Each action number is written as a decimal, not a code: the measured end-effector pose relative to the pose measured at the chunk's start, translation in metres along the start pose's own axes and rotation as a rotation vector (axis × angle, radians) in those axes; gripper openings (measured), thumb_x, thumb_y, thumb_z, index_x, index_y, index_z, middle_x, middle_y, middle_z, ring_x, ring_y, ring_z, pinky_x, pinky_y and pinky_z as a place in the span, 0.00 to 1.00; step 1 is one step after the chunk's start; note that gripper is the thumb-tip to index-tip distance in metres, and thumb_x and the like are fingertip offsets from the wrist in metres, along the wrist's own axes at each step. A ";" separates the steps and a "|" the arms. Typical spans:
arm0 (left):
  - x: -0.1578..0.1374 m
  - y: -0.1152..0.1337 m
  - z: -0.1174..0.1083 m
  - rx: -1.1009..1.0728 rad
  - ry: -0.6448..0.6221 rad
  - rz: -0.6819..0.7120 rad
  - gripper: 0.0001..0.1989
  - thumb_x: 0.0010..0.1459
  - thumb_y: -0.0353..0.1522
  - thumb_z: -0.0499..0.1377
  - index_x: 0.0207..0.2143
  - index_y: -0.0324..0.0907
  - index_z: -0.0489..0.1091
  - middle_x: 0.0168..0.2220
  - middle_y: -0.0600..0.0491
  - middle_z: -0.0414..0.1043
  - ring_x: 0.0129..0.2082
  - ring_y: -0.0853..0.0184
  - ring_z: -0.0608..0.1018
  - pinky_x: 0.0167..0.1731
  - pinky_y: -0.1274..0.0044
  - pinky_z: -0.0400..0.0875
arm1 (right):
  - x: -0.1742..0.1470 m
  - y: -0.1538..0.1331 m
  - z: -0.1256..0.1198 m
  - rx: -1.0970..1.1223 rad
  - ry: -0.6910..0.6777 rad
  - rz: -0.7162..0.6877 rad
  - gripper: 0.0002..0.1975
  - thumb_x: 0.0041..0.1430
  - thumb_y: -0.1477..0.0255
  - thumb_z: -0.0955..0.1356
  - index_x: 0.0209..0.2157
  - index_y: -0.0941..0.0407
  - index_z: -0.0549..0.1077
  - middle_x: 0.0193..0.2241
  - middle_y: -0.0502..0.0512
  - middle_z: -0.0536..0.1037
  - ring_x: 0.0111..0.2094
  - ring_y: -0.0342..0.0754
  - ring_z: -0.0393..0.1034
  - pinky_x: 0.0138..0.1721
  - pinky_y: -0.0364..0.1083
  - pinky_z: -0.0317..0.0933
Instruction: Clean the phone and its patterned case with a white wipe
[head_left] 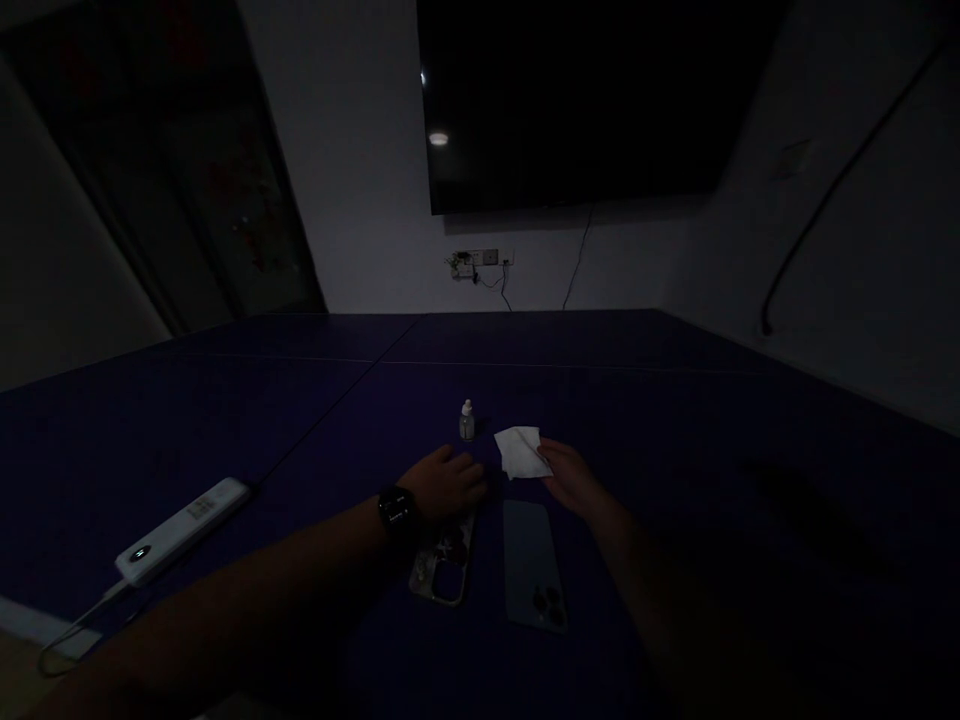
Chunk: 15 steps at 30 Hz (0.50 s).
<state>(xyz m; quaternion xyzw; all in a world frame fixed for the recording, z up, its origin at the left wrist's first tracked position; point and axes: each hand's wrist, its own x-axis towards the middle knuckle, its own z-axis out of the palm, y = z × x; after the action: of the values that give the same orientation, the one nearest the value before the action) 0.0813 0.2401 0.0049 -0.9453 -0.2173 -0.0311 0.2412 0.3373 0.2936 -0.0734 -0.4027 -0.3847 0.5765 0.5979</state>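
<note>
My left hand (448, 484), with a dark smartwatch (397, 510) on its wrist, is over the far end of a patterned phone case (442, 568). Its fingers are bent down around that end; their tips are hidden in the dark. My right hand (568, 477) pinches a folded white wipe (520, 452) by its right edge, holding it over the purple tabletop. Between my forearms lies a phone (530, 562), back side up, its camera lenses toward me. A small clear bottle with a white cap (467, 421) stands upright beyond my left hand.
At the left a white power bank (184, 530) lies with a cable (75, 628) plugged in. The purple table (330, 400) reaches toward the wall, where sockets (480, 260) sit below a large dark screen (585, 100). The room is very dim.
</note>
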 end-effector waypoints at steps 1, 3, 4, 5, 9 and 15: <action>-0.005 0.003 0.000 -0.001 0.001 0.038 0.07 0.68 0.29 0.56 0.47 0.46 0.71 0.47 0.49 0.73 0.44 0.62 0.73 0.43 0.70 0.63 | -0.001 -0.001 0.000 0.001 0.015 0.011 0.07 0.50 0.77 0.69 0.32 0.55 0.79 0.29 0.55 0.83 0.31 0.50 0.78 0.34 0.46 0.70; -0.016 0.007 0.000 -0.009 0.009 0.109 0.10 0.68 0.31 0.57 0.50 0.51 0.70 0.47 0.51 0.73 0.44 0.63 0.72 0.41 0.72 0.63 | -0.004 -0.003 -0.001 0.011 0.043 0.032 0.07 0.50 0.78 0.70 0.33 0.56 0.79 0.29 0.56 0.83 0.31 0.50 0.78 0.34 0.46 0.70; -0.021 0.007 0.000 -0.013 0.016 0.135 0.13 0.68 0.32 0.57 0.53 0.54 0.68 0.49 0.52 0.73 0.45 0.64 0.72 0.40 0.72 0.63 | -0.005 -0.004 -0.001 0.012 0.052 0.037 0.07 0.50 0.78 0.70 0.33 0.57 0.79 0.30 0.56 0.83 0.31 0.50 0.78 0.34 0.46 0.71; -0.025 0.007 0.000 -0.016 0.024 0.153 0.15 0.69 0.32 0.56 0.56 0.57 0.66 0.50 0.52 0.72 0.46 0.64 0.72 0.40 0.73 0.63 | -0.007 -0.005 -0.001 0.011 0.060 0.040 0.07 0.50 0.78 0.70 0.33 0.57 0.79 0.30 0.57 0.83 0.31 0.50 0.78 0.33 0.45 0.70; -0.042 0.002 0.003 -0.018 0.055 0.178 0.20 0.70 0.32 0.55 0.60 0.63 0.62 0.55 0.54 0.70 0.46 0.65 0.72 0.38 0.74 0.63 | -0.010 -0.007 -0.003 -0.025 0.106 0.040 0.07 0.50 0.80 0.71 0.33 0.57 0.79 0.28 0.56 0.82 0.27 0.49 0.77 0.30 0.45 0.70; -0.060 0.006 0.020 -0.035 0.110 0.170 0.22 0.71 0.35 0.54 0.63 0.66 0.59 0.57 0.57 0.69 0.49 0.63 0.70 0.38 0.72 0.65 | -0.005 -0.007 -0.010 -0.216 0.175 0.004 0.03 0.55 0.77 0.72 0.33 0.56 0.78 0.28 0.56 0.81 0.25 0.50 0.75 0.26 0.47 0.70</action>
<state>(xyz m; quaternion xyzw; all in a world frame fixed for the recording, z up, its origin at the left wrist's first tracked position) 0.0283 0.2211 -0.0251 -0.9613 -0.1221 -0.0663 0.2378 0.3487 0.2878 -0.0709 -0.5144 -0.3903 0.4953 0.5812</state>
